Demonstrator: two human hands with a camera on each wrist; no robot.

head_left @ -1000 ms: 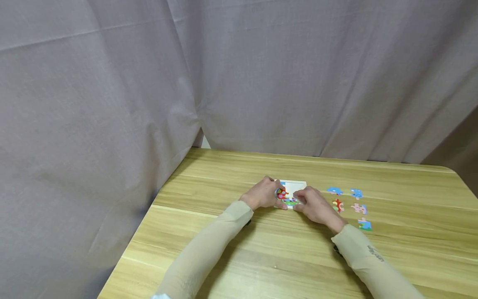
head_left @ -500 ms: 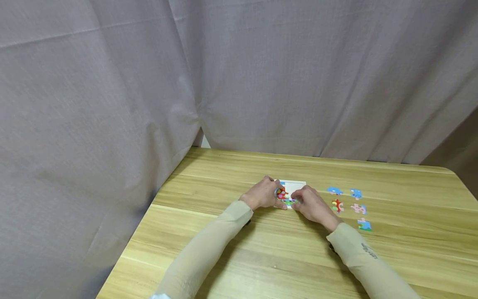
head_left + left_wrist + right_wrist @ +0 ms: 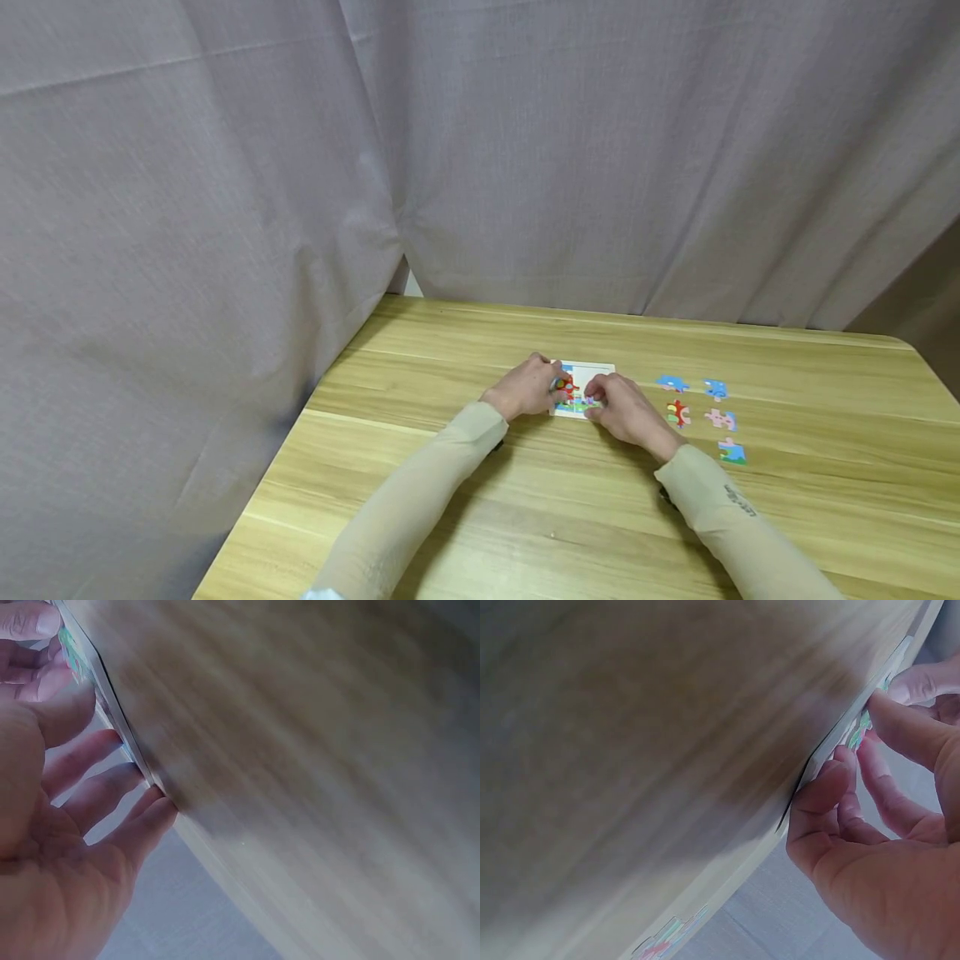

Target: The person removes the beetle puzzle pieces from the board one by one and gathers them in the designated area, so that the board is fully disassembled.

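Note:
A small white puzzle board (image 3: 592, 368) lies on the table, with joined jigsaw pieces (image 3: 566, 385) in red, blue and green along its left and front parts. Its back right part shows bare white. My left hand (image 3: 527, 388) rests at the board's left edge, fingers spread, thumb over the pieces there. Opposite it, my right hand (image 3: 628, 410) pinches a small puzzle piece (image 3: 589, 401) between thumb and fingers, low at the board's front right. The fingers hide much of that piece. In the left wrist view, the left fingers (image 3: 105, 796) touch the board's rim.
Several loose puzzle pieces lie in two columns to the right: blue (image 3: 672, 383), red (image 3: 678, 413), light blue (image 3: 716, 388), pink (image 3: 722, 419) and blue-green (image 3: 732, 451). A grey curtain (image 3: 525, 167) hangs behind and left of the wooden table (image 3: 540, 517).
My right hand has shifted slightly left over the board. My left thumb has moved from the board's front edge up onto the pieces. The loose pieces have stayed put.

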